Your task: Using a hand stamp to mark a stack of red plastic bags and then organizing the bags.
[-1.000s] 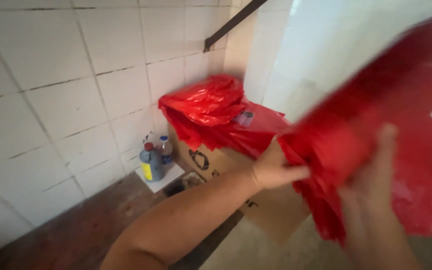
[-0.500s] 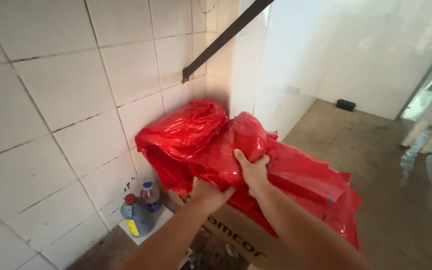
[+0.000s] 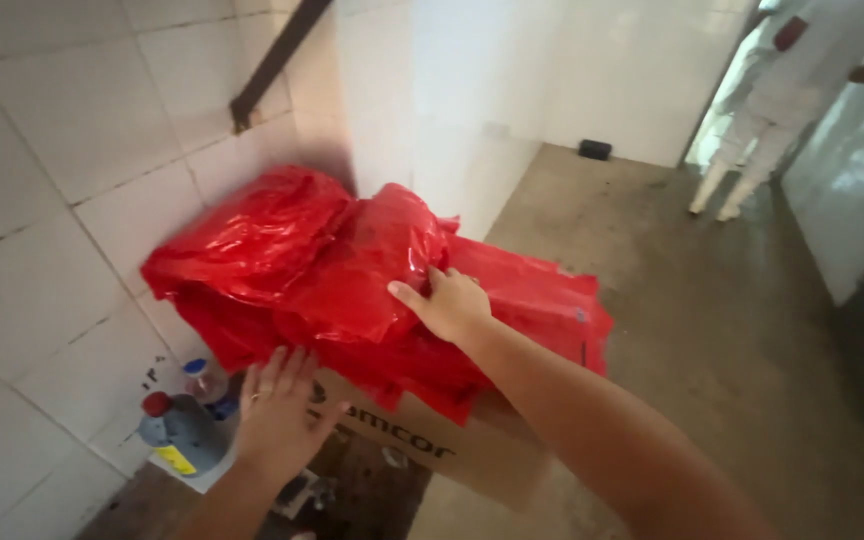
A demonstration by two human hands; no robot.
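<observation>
The right hand [image 3: 449,303] rests palm-down, fingers spread and gripping nothing, on the red plastic bags [image 3: 352,270] heaped over a cardboard box [image 3: 422,440] against the tiled wall [image 3: 62,170]. The left hand [image 3: 277,410], also flat and open, presses the box's near left edge. Just left of it stand two bottles [image 3: 187,425] on a white tray. Far right, a person in white [image 3: 782,90] stands in the passage
</observation>
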